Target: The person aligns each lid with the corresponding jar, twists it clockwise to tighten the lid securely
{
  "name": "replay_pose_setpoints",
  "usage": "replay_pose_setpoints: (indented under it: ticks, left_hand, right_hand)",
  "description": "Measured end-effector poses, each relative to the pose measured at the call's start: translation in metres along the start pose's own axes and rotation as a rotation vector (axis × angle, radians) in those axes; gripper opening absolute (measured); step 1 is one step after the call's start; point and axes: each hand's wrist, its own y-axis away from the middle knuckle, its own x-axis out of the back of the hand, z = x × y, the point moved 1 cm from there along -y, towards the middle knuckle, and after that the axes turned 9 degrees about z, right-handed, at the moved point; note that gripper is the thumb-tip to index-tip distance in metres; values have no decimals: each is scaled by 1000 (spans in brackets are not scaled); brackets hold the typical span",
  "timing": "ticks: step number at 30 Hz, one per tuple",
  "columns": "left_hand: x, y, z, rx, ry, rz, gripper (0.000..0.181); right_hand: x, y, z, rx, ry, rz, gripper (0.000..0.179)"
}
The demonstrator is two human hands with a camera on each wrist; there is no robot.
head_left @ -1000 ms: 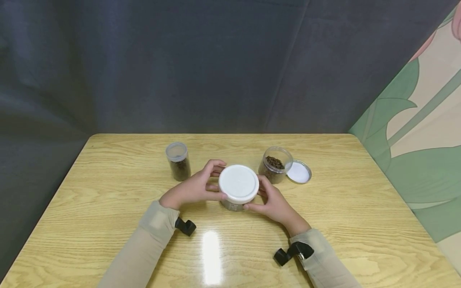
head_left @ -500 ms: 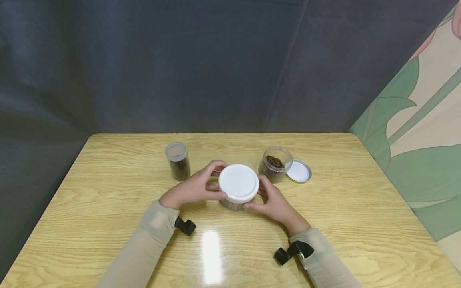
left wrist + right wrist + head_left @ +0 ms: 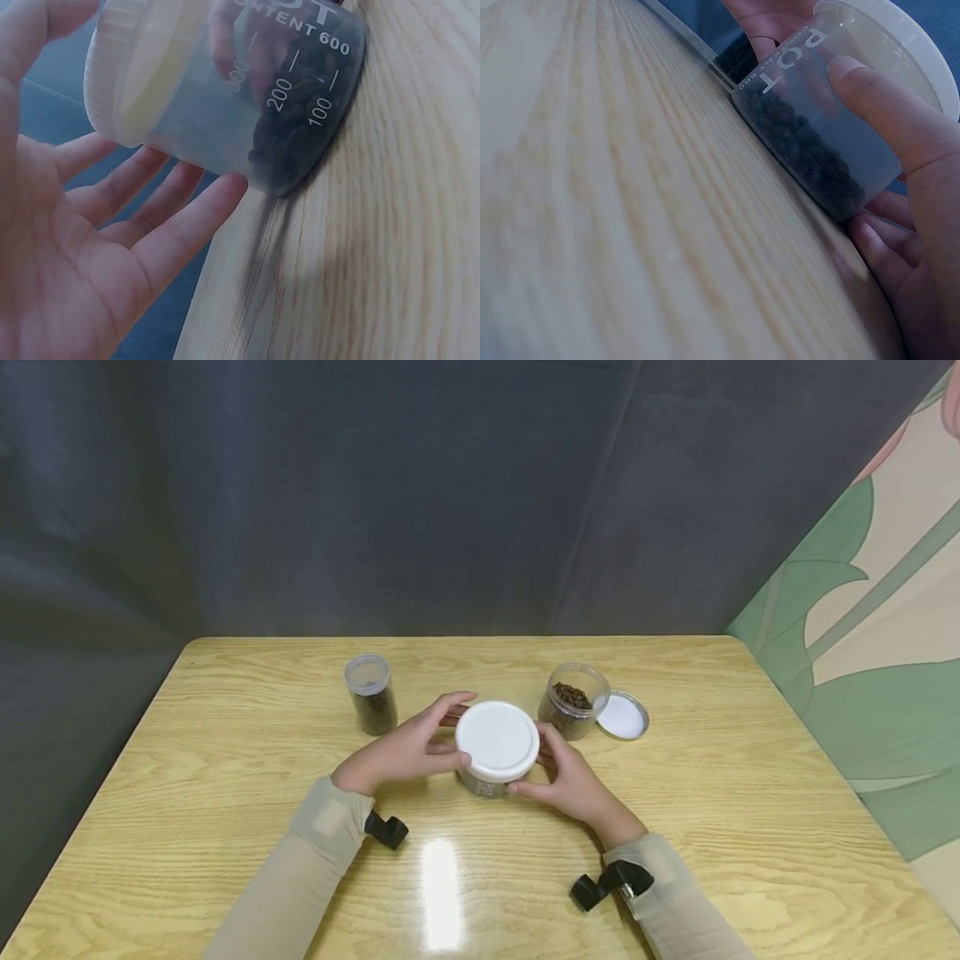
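Note:
A clear plastic jar (image 3: 483, 787) stands on the table, a layer of dark beans (image 3: 802, 146) at its bottom and white measuring marks on its side. A white lid (image 3: 497, 739) sits on top of it. My left hand (image 3: 401, 752) holds the lid at its left side, thumb on the near rim and fingers reaching behind; one fingertip lies by the jar's body in the left wrist view. From the right, my right hand (image 3: 567, 781) grips the jar's body below the lid, thumb pressed on the front and fingers round the back.
Behind and left is a tall clear canister (image 3: 372, 697) with dark contents. An open clear jar (image 3: 573, 703) of brown pieces stands back right, beside a round lid (image 3: 622, 717) lying on the table (image 3: 247, 760). A dark curtain (image 3: 450, 502) hangs behind.
My left thumb has slid slightly up onto the lid's rim, and the left index fingertip reaches a little farther past it. The right hand and the jar keep their places.

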Motion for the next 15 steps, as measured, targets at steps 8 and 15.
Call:
replay_pose_setpoints:
  ticks: [8,15]
  left_hand:
    - [-3,-1,-2,11,44,32,83]
    - [-3,-2,-2,-13,37,18,78]
  right_hand:
    - [0,-1,-2,-3,-22,-2,81]
    - [0,0,0,4,4,2,79]
